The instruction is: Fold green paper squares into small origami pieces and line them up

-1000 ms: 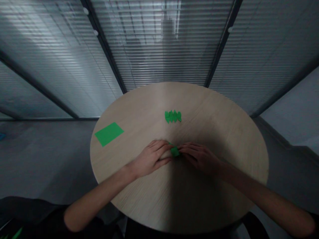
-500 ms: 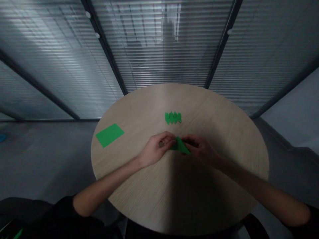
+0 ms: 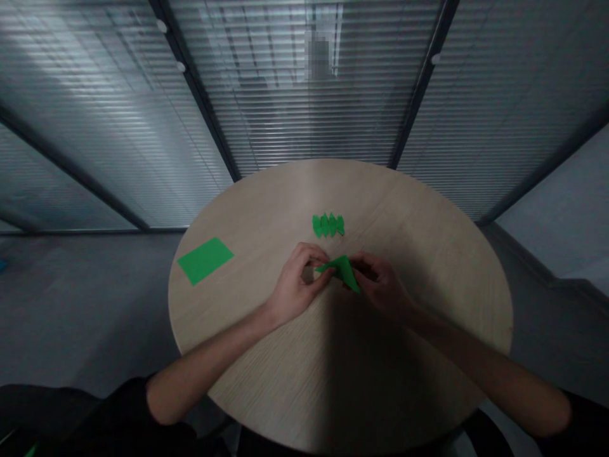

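Between my hands, above the middle of the round table, is a folded piece of green paper [image 3: 347, 271] with a pointed lower corner. My left hand [image 3: 301, 277] pinches its left end between thumb and fingers. On the other side, my right hand [image 3: 379, 279] grips the right edge; some of its fingers are in shadow and partly hidden. Just beyond my hands lies a row of several small folded green paper pieces [image 3: 328, 225], set side by side with pointed ends.
A flat green paper sheet [image 3: 205, 261] lies near the left edge of the round wooden table [image 3: 266, 393]. Behind the table stands a glass partition with blinds [image 3: 314, 127] and dark frames. My shadow falls across the table's near part.
The folded paper has turned and spread wider, so more of its left flap shows. My left fingers have lifted slightly away from me. The view has shifted a little.
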`<state>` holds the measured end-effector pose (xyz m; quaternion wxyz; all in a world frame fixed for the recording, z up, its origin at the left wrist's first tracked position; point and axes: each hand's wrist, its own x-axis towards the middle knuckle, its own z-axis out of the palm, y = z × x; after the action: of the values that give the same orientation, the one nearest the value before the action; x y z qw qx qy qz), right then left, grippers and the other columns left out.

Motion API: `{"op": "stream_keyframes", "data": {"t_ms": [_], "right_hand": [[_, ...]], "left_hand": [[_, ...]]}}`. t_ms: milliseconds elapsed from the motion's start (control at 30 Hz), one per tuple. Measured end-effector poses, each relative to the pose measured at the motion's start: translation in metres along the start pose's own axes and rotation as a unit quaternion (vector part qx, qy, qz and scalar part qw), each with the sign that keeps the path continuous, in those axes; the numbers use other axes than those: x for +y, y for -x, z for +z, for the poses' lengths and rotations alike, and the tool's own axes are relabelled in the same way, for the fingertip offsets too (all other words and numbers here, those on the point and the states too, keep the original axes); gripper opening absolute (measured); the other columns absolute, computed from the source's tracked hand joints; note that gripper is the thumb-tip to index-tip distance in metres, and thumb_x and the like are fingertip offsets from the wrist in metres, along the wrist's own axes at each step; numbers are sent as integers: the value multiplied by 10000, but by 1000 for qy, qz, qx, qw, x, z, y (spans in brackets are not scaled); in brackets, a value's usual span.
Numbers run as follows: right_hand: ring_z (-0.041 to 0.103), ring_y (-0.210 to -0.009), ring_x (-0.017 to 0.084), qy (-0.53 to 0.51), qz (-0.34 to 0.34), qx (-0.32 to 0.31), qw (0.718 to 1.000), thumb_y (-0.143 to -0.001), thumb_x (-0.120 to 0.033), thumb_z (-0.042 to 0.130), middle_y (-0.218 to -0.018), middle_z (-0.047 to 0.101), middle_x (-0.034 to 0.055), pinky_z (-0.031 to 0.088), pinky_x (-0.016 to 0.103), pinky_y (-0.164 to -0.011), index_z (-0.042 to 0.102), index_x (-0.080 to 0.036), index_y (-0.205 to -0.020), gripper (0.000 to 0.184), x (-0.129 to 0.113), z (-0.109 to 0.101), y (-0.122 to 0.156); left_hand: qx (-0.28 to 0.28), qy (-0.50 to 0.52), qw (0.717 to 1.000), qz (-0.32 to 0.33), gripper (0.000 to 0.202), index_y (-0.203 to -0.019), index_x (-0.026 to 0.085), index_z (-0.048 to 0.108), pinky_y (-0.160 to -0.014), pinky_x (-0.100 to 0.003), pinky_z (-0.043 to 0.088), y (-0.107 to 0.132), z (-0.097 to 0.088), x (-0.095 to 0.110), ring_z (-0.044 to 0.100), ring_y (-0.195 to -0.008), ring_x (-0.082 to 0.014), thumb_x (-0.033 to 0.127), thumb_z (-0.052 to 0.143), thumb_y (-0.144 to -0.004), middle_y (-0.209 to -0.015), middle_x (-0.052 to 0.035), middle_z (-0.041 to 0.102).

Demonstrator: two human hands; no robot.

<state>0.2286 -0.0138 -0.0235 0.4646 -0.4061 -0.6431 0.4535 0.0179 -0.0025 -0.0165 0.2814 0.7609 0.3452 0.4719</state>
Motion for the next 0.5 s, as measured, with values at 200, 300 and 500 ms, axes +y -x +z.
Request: {"op": "stream_keyframes", "data": {"t_ms": [200, 300, 500], "right_hand": [[709, -738, 161, 130, -67, 14, 989, -916, -228, 629, -842, 748, 24, 571, 277, -689, 675, -208, -981, 81, -2, 2, 9], [734, -771, 179, 184, -107, 10, 977, -893, -193, 627, -875, 764, 32, 591, 306, -744, 658, -216, -982, 97, -2, 1, 12], [746, -766, 181, 213, -166, 13, 963, -907, -192, 634, -866, 757, 26, 598, 292, -720, 615, -232, -988, 92, -3, 2, 15]], "left_hand": [[-33, -7, 999, 31, 78, -965, 188, 608, -868, -382, 539, 1, 0, 3, 625, -983, -204, 196, 685, -960, -1035, -76, 639], [-50, -13, 998, 47, 69, -1000, 192, 606, -869, -383, 550, 3, 0, 6, 625, -1020, -212, 210, 667, -972, -1090, -93, 631], [-50, -39, 996, 68, 357, -1055, 187, 614, -903, -445, 586, 6, -1, 11, 623, -1065, -253, 368, 841, -848, -1165, -110, 604]]}}
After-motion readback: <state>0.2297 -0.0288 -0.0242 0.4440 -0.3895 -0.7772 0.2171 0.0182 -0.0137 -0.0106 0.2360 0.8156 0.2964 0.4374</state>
